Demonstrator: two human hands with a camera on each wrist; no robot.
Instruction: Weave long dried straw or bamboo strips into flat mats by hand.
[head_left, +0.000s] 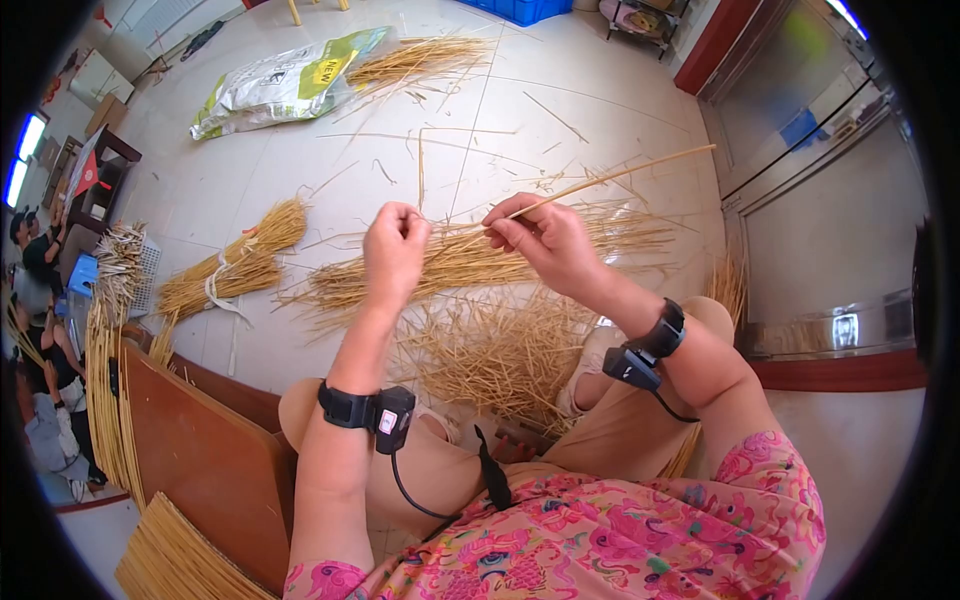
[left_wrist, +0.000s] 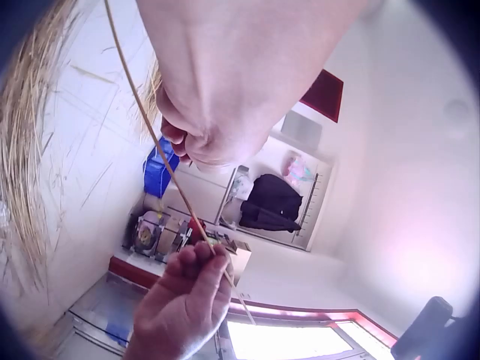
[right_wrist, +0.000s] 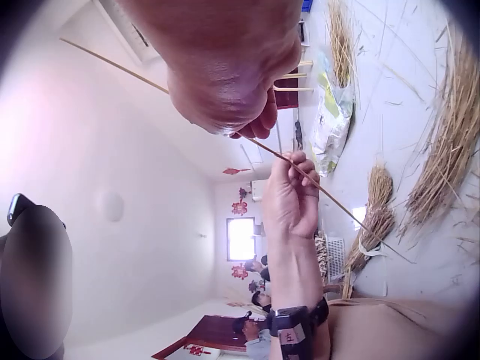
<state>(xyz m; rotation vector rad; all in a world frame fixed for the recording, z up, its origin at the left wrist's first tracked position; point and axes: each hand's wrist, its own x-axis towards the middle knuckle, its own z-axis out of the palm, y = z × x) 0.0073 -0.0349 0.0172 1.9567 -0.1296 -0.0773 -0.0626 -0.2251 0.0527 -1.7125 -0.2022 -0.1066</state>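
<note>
A thin straw stalk [head_left: 650, 165] slants from my right hand [head_left: 548, 237] up toward the right in the head view. Thumb and fingertips of that hand pinch it. My left hand [head_left: 393, 255], fingers curled, grips the same stalk a short way to the left. In the right wrist view the stalk [right_wrist: 349, 211] runs on past the left hand's fingertips [right_wrist: 298, 159]. The left wrist view has the stalk [left_wrist: 180, 187] crossing between both hands. Under the hands a long loose layer of straw [head_left: 380, 280] lies on the floor.
A heap of short straw pieces [head_left: 510, 350] lies between the feet. To the left are a tied straw bundle [head_left: 235, 260] and a brown wooden board [head_left: 200, 440]. A printed sack [head_left: 290, 85] with straw spilling out lies farther off. Metal doors [head_left: 830, 220] stand right.
</note>
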